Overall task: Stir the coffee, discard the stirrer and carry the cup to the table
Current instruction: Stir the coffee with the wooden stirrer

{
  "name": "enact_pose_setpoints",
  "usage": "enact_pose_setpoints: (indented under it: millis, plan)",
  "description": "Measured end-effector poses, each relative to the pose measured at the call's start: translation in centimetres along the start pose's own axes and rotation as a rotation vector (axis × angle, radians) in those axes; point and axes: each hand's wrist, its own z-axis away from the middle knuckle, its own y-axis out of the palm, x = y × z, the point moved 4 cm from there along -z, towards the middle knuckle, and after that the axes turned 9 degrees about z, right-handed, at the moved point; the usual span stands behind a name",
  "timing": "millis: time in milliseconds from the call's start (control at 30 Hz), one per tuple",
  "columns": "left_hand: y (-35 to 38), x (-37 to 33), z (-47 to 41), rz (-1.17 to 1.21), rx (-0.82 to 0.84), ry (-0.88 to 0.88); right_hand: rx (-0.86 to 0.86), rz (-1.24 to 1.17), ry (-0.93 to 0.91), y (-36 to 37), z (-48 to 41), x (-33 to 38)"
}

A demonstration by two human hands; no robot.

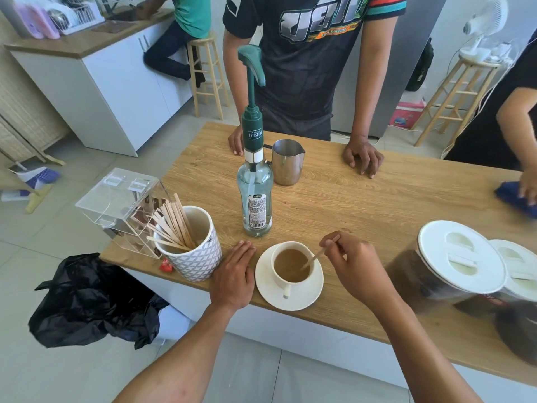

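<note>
Step in hand: stirring. Right hand (359,264) pinches stirrer (318,253), tip dipped in coffee; cup (291,267) on saucer (315,289) near counter edge. Left hand (234,274) flat, fingers together, beside saucer. Next: lift stirrer clear, discard, likely into black bin bag (90,301)

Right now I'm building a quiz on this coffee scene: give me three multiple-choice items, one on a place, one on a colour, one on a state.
1. The cup stands on:
A) a saucer
B) a tray
C) bare counter

2. The bottle's pump is:
A) red
B) green
C) white

3. The stirrer is:
A) in the patterned pot
B) lying on the counter
C) held in the coffee

Answers:
1 A, a white saucer shows all round it.
2 B, dark green.
3 C, right hand fingers pinch it; its tip is in the coffee. The left hand lies flat.
</note>
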Motion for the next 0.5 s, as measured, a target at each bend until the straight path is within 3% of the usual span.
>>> enact_pose_setpoints:
  millis: [167, 300, 500]
  plan:
    - [0.0, 0.3, 0.1, 0.003, 0.002, -0.002, 0.106, -0.022, -0.021, 0.9, 0.4, 0.8]
    - [0.0, 0.2, 0.1, 0.008, 0.002, 0.002, 0.001, -0.037, 0.026, -0.3, 0.1, 0.6]
    - [0.1, 0.6, 0.2, 0.004, 0.002, 0.003, 0.116, -0.013, 0.027, 0.3, 0.2, 0.5]
